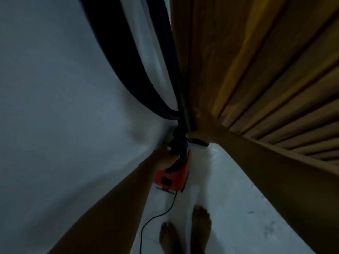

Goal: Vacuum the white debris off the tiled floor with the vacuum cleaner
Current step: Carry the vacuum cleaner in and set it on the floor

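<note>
Left hand (169, 158) had its fingers curled round the black handle atop the orange vacuum cleaner (172, 178), thumb on the near side. The machine sat on the pale tiled floor (229, 198), just ahead of two bare feet (200, 222). Right hand (195, 134) was up against the black hose (128, 70) beside the slatted wooden door (256, 70), but it was too dark to tell how those fingers lay. A black cord (142, 233) trailed back past the feet.

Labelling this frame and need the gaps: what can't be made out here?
Head view:
White debris: lost in dimness and blur on the pale floor.
Fingers of the right hand: merge with the dark hose; grip unclear.
Front of the vacuum cleaner: hidden under the left hand.
Cord: cut off by the bottom edge.
</note>
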`<state>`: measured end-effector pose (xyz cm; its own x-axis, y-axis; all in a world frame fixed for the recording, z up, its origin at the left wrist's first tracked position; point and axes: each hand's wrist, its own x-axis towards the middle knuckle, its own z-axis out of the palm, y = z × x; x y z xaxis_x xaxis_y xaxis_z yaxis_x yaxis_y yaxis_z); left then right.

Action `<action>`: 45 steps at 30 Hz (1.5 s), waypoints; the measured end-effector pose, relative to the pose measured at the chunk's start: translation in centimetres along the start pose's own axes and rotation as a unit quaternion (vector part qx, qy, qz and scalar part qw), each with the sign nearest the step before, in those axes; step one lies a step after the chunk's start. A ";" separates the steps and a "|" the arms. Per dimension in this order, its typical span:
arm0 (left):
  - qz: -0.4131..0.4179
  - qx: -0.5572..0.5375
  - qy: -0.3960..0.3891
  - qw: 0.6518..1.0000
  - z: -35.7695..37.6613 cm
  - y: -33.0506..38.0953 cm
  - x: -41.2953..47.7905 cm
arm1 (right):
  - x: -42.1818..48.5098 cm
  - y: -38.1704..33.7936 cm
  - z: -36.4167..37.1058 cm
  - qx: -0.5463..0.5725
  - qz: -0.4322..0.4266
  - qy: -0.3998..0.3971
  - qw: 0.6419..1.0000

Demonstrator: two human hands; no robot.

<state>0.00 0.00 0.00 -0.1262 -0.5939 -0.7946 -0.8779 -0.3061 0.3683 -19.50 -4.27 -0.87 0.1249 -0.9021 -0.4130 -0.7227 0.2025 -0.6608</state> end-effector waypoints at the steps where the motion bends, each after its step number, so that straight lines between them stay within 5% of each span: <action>1: -0.003 -0.008 -0.001 1.000 0.4 -0.2 1.6 | 1.7 0.6 0.7 0.023 -0.005 0.009 1.000; 10: -0.059 -0.055 -0.031 0.996 4.5 -2.7 14.4 | 11.7 2.6 5.8 0.185 -0.037 0.118 0.975; 18: -0.082 -0.152 0.010 0.985 8.9 -6.1 18.5 | 13.3 3.2 4.3 0.118 -0.055 0.009 0.991; 22: -0.082 -0.163 0.045 0.982 11.7 -10.1 20.6 | 12.1 2.8 3.7 0.130 -0.059 0.031 0.989; 30: -0.074 -0.174 0.041 0.981 11.6 -8.8 10.1 | 3.2 -1.3 0.8 0.144 -0.057 0.049 0.987; 38: -0.016 -0.093 0.027 0.995 7.7 -6.4 -11.3 | -17.8 -12.7 -6.2 0.128 -0.051 0.119 0.983; 45: 0.077 -0.046 0.051 0.995 7.4 -7.5 -31.1 | -36.2 -19.0 -4.7 0.138 -0.072 0.229 0.961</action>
<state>7.09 26.22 18.38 -0.2045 -0.7108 -0.6730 -0.8045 -0.2696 0.5292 -13.49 22.77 29.60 -0.1487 -0.9885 -0.0275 -0.5050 0.0998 -0.8573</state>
